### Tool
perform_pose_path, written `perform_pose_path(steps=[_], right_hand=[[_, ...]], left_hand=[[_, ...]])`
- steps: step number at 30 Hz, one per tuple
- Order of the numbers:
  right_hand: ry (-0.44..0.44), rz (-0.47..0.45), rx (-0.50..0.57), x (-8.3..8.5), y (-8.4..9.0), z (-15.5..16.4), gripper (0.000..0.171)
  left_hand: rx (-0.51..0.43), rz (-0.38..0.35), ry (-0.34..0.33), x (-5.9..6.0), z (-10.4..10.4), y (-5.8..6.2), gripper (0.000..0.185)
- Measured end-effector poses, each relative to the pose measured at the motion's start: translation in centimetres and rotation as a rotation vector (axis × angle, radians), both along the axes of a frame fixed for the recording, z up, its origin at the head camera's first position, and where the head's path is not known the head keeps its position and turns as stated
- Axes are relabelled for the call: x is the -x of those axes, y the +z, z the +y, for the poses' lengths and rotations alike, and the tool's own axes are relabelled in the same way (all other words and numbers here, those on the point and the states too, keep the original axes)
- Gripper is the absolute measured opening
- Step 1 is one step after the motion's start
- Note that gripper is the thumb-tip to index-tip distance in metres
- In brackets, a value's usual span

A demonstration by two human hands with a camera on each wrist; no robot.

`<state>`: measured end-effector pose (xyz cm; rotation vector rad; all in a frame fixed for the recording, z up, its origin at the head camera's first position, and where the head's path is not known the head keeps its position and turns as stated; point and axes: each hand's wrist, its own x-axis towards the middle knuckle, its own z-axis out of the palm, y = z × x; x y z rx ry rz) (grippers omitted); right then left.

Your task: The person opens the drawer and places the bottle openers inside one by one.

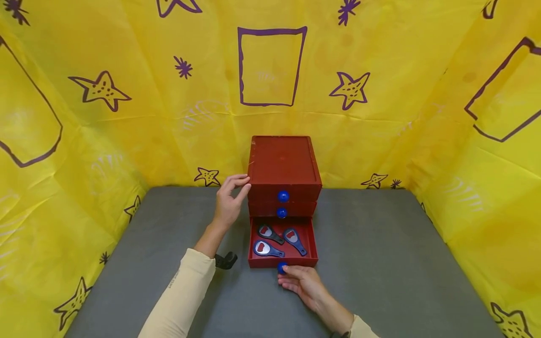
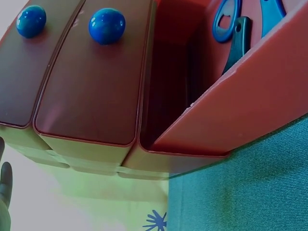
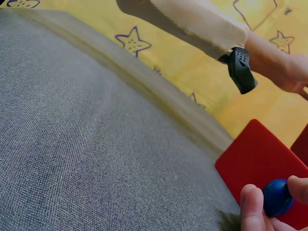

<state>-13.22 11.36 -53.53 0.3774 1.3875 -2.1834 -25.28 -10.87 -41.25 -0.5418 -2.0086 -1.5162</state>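
A small red drawer cabinet (image 1: pixel 282 160) has its bottom drawer (image 1: pixel 262 263) pulled out. Inside the drawer lie three bottle openers: a black one (image 1: pixel 276 238), a blue one (image 1: pixel 300 247) on the right and another blue one (image 1: pixel 274 252) in front. My right hand (image 1: pixel 307 287) pinches the bottom drawer's round blue knob (image 3: pixel 276 198) between thumb and fingers. At the cabinet's upper left side, my left hand (image 1: pixel 229 201) rests its fingertips against the edge, fingers only slightly bent and gripping nothing.
Two upper drawers with blue knobs (image 1: pixel 283 196) are closed. The cabinet stands on a grey cloth-covered table (image 1: pixel 372 263), near a yellow patterned backdrop (image 1: pixel 211 141) that surrounds the table on three sides. A black wrist strap (image 1: pixel 226 260) hangs at my left wrist.
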Motion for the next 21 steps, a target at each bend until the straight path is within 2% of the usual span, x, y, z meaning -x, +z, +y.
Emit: perform_pose_path(steps=[12, 21], right_hand=[[-0.046, 0.008, -0.050, 0.4, 0.1, -0.8, 0.039], [-0.082, 0.034, -0.037, 1.4, 0.2, -1.4, 0.038]], left_hand=[[-0.015, 0.030, 0.000, 0.1, 0.1, 0.0, 0.020], [-0.023, 0.046, -0.002, 0.1, 0.1, 0.0, 0.020]])
